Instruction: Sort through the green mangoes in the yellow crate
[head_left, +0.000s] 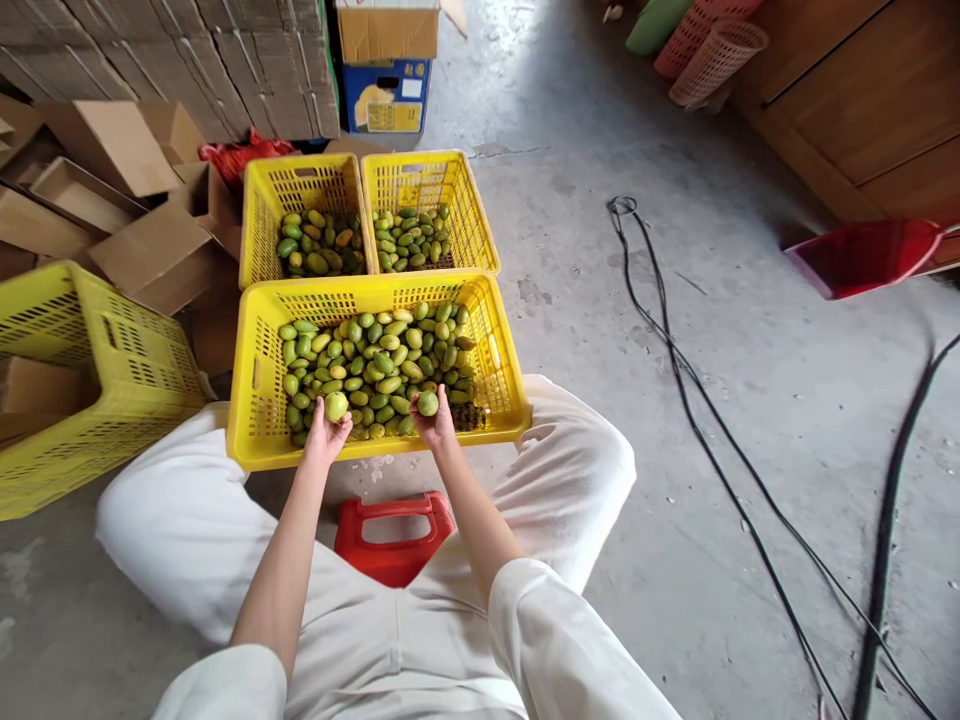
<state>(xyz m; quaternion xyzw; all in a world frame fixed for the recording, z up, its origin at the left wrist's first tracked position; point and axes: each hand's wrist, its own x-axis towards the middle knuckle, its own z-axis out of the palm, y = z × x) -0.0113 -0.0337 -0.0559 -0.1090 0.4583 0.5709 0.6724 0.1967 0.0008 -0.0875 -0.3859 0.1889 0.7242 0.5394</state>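
Note:
My left hand [328, 432] is closed around a pale yellow-green fruit [336, 405], held up over the near edge of a large yellow crate [375, 290]. Level with it, my right hand [435, 420] grips a darker green fruit [427, 403]. Beneath both hands, the crate holds many smooth oval fruits [386, 362], ranging from green to yellow. Two smaller yellow crates stand against its far side: the left crate [300, 172] and the right crate [469, 205] each hold more such fruit. The exact kind of fruit is hard to tell.
Between my knees is a red plastic stool [390, 560]. A yellow-green crate [142, 360] and opened cardboard boxes [150, 250] lie at left. Black cables [675, 350] cross the concrete floor at right, near a red dustpan [862, 262] and a wooden cabinet [847, 110].

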